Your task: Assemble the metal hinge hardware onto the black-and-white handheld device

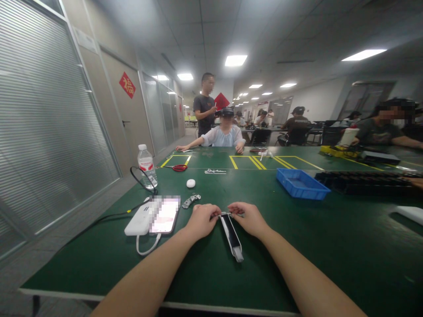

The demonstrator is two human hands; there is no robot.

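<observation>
A narrow white-edged holder with a black strip inside [231, 233] lies on the green table [264, 273], its near end showing a pale grey piece. My left hand [203, 220] is at the upper left corner of its far end, thumb and fingers pinched on the white edge. My right hand [249, 219] is at the far end's right corner, its thumb and fingertips closed together on that edge. A small silver-grey curved metal part [191, 201] rests beyond my left hand.
A phone [165, 214] is cabled to a white power bank [138, 220] at left. Behind are a water bottle [146, 165], white round case [191, 183], red-handled scissors [179, 167] and blue tray [301, 183]. A person sits across the table; another stands behind.
</observation>
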